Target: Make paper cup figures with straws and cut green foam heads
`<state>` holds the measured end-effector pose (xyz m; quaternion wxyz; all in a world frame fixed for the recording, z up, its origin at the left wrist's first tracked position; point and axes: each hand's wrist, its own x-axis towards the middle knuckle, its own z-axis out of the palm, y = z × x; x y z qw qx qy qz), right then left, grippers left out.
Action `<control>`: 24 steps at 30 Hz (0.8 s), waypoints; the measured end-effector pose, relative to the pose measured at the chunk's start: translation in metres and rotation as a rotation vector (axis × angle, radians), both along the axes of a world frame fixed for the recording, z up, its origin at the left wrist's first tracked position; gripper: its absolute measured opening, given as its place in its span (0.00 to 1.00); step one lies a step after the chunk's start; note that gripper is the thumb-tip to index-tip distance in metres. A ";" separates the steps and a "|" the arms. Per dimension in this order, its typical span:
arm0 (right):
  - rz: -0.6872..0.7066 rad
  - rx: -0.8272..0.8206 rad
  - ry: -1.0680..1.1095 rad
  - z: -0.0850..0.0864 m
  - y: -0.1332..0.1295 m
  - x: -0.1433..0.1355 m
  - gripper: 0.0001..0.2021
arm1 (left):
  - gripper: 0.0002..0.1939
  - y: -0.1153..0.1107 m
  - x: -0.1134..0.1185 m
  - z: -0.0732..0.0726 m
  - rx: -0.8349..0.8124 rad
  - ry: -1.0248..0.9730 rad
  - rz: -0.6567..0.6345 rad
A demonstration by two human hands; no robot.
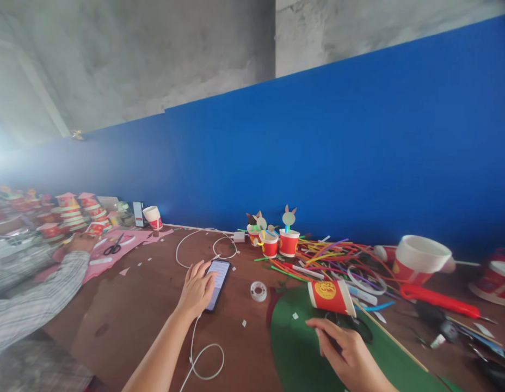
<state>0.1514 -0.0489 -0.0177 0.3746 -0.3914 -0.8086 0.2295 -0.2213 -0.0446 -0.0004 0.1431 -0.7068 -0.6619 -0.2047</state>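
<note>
My left hand [198, 287] rests over a smartphone [216, 291] with a lit screen, its fingers stretched out and a fingertip on the glass. A white cable [192, 340] runs from the phone's lower end. Fingers apart and nothing held, my right hand [344, 345] is over a green sheet [291, 332]. Just beyond it a red and white paper cup [332, 297] with a gold emblem lies on its side. Black scissors handles [362, 328] show partly behind the hand and cup. A tape roll [258, 291] lies between my two hands.
Small red cups [289, 243] with rabbit shapes stand near the blue wall [338, 147]. Colourful pipe cleaners [318, 256], a large cup [419, 258] and a red-handled tool [440, 300] fill the right. At left, another person's sleeve [68, 283] reaches to pink paper [134, 245] with scissors [114, 245].
</note>
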 end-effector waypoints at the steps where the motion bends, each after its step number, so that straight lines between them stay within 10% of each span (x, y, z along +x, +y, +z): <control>1: 0.001 0.001 -0.001 0.000 0.000 0.000 0.15 | 0.20 0.000 -0.001 0.000 0.012 0.002 -0.004; 24: 0.004 -0.002 -0.017 0.006 -0.001 -0.001 0.14 | 0.20 -0.006 0.004 0.009 -0.024 0.000 -0.027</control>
